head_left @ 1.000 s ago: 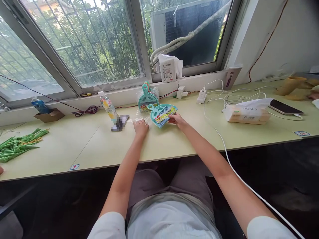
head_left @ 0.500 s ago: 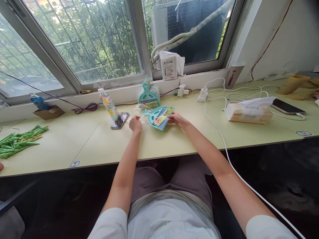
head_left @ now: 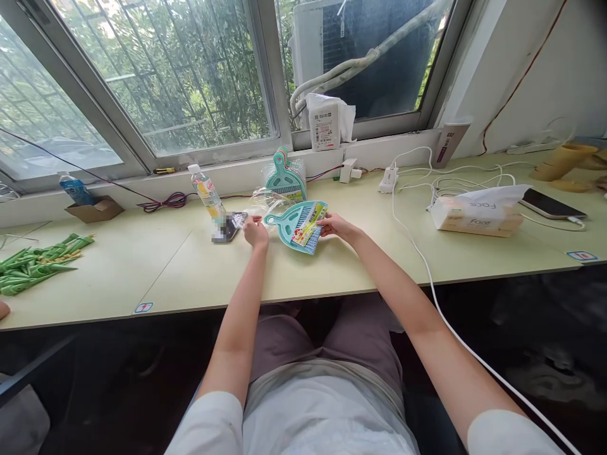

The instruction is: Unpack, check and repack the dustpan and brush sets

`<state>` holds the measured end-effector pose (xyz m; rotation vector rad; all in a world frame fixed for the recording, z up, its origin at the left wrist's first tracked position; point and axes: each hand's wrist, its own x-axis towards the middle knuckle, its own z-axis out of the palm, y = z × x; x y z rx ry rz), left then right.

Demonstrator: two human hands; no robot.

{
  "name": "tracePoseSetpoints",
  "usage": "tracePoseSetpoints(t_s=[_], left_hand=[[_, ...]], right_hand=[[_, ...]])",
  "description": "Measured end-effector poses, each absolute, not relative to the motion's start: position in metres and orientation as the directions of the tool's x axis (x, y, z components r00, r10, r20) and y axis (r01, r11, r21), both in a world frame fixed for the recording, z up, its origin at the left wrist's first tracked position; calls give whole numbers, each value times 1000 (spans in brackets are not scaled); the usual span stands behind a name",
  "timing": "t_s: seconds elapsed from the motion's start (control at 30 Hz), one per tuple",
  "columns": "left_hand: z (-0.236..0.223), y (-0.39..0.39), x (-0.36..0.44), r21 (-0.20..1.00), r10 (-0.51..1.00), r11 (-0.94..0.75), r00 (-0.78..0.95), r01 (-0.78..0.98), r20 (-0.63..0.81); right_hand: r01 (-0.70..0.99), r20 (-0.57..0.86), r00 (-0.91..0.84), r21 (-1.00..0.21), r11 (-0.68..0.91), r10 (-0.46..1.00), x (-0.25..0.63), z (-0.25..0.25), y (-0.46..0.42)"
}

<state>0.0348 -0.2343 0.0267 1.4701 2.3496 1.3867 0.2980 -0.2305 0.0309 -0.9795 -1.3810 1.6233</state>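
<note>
My right hand [head_left: 336, 225] is closed on the right edge of a small teal dustpan [head_left: 286, 227] with a brush and a colourful label card [head_left: 309, 224] lying over its pan. The dustpan's handle points left, toward my left hand [head_left: 257, 232]. That hand is closed, with crumpled clear plastic wrap [head_left: 270, 200] showing at its fingertips and spreading behind the handle. Behind both hands, a stack of similar dustpans [head_left: 283, 174] in clear wrapping leans near the window wall.
A drink bottle [head_left: 207, 191] and a phone [head_left: 233, 226] are left of my hands. Green folded pieces [head_left: 40, 262] lie far left, near part of another person's hand. To the right are a tissue pack [head_left: 477, 215], a charging phone [head_left: 550, 203] and a white cable [head_left: 417, 253] crossing the table edge.
The dustpan has turned slightly and come a little nearer to me. The clear plastic has lifted and spread out by my left hand, which has shifted slightly left.
</note>
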Motion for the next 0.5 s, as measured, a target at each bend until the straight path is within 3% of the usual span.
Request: tracePoseSetpoints(t_s=[0.23,0.5], left_hand=[[29,-241,49,627,785,50,-419,777,456],[23,-240,61,592,829,-196,-191,782,526]], right_hand=[[-135,-102,-126,-984,-119,987,292,29,-230],[-140,-93,-198,-983,-122,976,289,32,-236]])
